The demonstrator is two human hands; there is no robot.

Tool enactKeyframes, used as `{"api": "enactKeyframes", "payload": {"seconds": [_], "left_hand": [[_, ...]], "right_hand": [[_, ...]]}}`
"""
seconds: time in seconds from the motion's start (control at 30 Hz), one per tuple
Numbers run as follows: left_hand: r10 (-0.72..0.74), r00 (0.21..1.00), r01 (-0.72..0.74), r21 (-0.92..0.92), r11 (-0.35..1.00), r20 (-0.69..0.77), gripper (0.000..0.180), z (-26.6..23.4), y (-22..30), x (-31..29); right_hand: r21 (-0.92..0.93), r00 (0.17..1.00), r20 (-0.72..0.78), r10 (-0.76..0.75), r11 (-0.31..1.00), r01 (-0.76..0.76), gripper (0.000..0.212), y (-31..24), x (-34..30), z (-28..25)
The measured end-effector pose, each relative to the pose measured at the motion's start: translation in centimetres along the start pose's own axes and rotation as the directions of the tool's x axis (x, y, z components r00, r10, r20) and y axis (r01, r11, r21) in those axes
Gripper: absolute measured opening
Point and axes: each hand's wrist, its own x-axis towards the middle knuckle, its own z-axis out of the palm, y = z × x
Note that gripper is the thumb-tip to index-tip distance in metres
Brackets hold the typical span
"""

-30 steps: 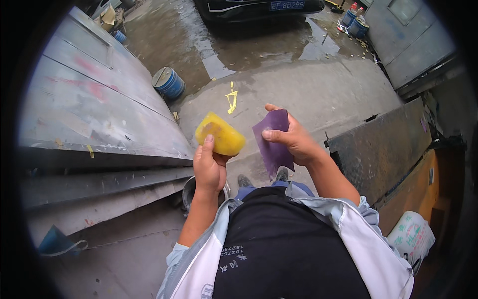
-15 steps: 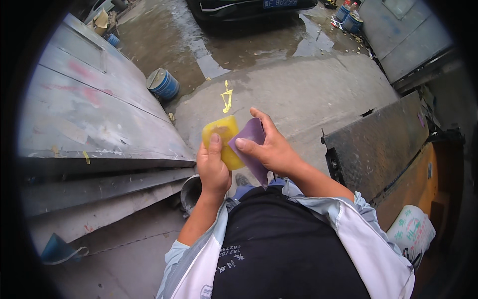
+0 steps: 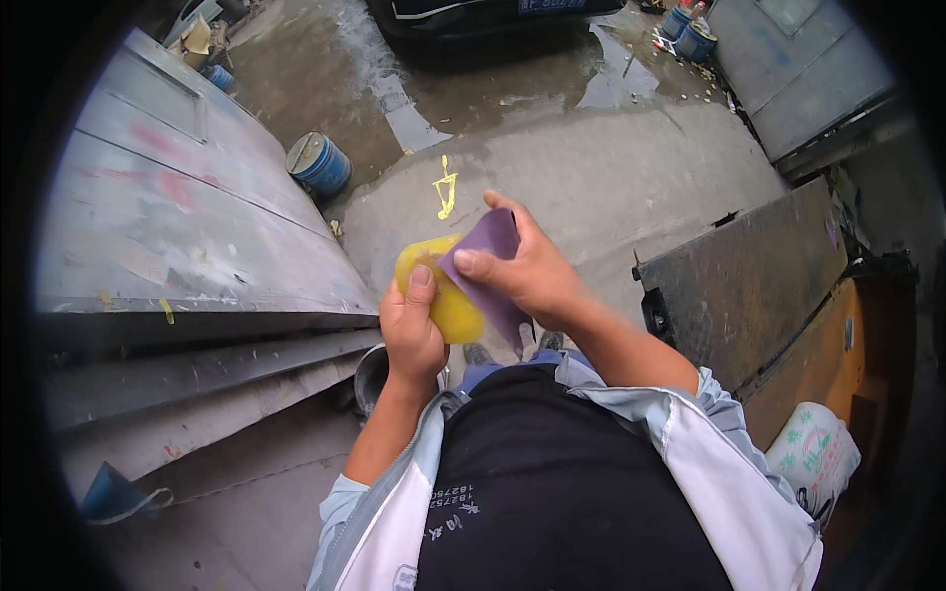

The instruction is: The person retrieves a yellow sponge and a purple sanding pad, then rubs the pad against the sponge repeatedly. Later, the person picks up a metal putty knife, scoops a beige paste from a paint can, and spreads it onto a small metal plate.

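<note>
In front of my waist, my left hand (image 3: 411,333) grips a flat yellow pad with rounded corners (image 3: 456,313), its thumb resting on the upper face. My right hand (image 3: 542,281) pinches a curled purple sheet that looks like sandpaper (image 3: 493,232) between thumb and fingers. The sheet bends lengthwise, and its left edge overlaps the pad's right side, hiding part of it. Whether the two surfaces press together there, I cannot tell. A brownish mark shows on the pad near its top.
A grey paint-marked metal panel (image 3: 177,197) stands at left, a blue bucket (image 3: 320,164) beyond it. A dark metal plate (image 3: 744,276) lies at right, near a white printed sack (image 3: 814,448). Ahead are wet concrete and a dark car (image 3: 473,25). A grey bucket (image 3: 372,374) sits by my left forearm.
My right hand has shifted up and left, carrying the purple sheet further across the yellow pad. My left hand has moved slightly left with the pad.
</note>
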Motion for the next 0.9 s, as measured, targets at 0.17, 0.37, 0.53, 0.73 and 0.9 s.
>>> {"api": "enactKeyframes", "payload": {"seconds": [0.17,0.37,0.53,0.73,0.9], "left_hand": [[-0.021,0.996,0.016,-0.059,0.998,-0.085,0.029,1.3,1.4,0.7],[-0.026,1.0,0.026,-0.025,0.999,0.002,0.03,0.7,0.9,1.0],[-0.01,0.999,0.007,-0.06,0.998,-0.046,0.03,0.8,2.2,2.1],[-0.03,1.0,0.03,-0.003,1.0,-0.006,0.029,1.2,2.3,2.3],[-0.045,0.998,0.043,-0.024,0.999,-0.054,0.03,0.7,2.4,3.1]], "right_hand": [[-0.093,1.0,-0.014,0.003,0.996,-0.005,0.098,0.3,-0.2,0.9],[-0.063,0.997,-0.039,-0.071,0.996,0.068,0.097,-0.3,1.5,-0.4],[-0.158,0.996,0.005,-0.094,0.983,0.093,0.094,0.7,-0.7,1.0],[-0.243,0.985,-0.088,-0.15,0.962,0.125,0.097,-2.9,2.1,-0.2],[-0.277,0.985,-0.011,-0.173,0.947,0.164,0.097,1.2,-1.7,0.6]]}}
